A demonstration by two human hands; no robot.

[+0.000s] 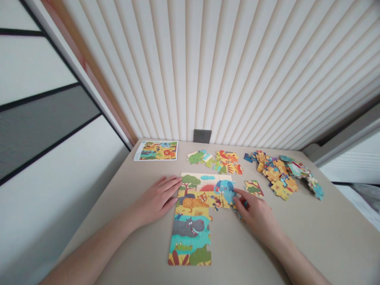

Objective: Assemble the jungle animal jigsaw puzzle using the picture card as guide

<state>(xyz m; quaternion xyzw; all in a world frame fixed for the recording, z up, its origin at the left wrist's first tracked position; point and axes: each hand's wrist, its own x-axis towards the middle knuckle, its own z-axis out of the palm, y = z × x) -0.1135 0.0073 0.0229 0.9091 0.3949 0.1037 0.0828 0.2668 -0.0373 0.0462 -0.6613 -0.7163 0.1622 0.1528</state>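
Note:
A partly joined animal jigsaw [192, 221] lies flat on the beige table [297, 253], with a tree, lion, hippo and blue elephant showing. My left hand [158, 200] rests flat and open on the table, fingertips touching the jigsaw's upper left edge. At the jigsaw's right edge, beside the elephant, my right hand [252, 211] has its fingers curled and pinched on a loose puzzle piece [241, 209], mostly hidden under the fingers. Another loose piece [253, 187] lies just beyond that hand.
A reference picture card [156, 151] lies at the back left. A small cluster of pieces [218, 160] sits behind the jigsaw, and a bigger pile of pieces [282, 174] lies at the back right. A wall socket [202, 135] sits in the ribbed wall.

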